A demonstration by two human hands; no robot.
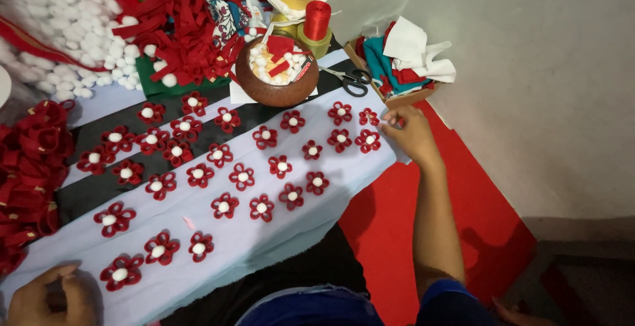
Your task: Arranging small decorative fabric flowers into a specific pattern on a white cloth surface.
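Note:
Several red felt flowers with white pompom centres [243, 176] lie in rows on a pale blue cloth [264, 233] spread over a low surface. My right hand [410, 133] reaches to the cloth's far right edge, fingers pinched at the edge beside a red flower [368, 141]. My left hand [56, 296] rests at the cloth's near left corner, fingers curled onto the fabric, close to another flower [120, 273]. Whether either hand holds something small is unclear.
A brown bowl [278, 84] of white and red bits stands at the back, with black scissors [352, 81] beside it. A box of felt scraps [403, 58], a red thread spool [317, 20], white pompoms [73, 28], red strips [185, 28] and folded red loops [30, 167] surround the cloth. Red mat [463, 220] on the right.

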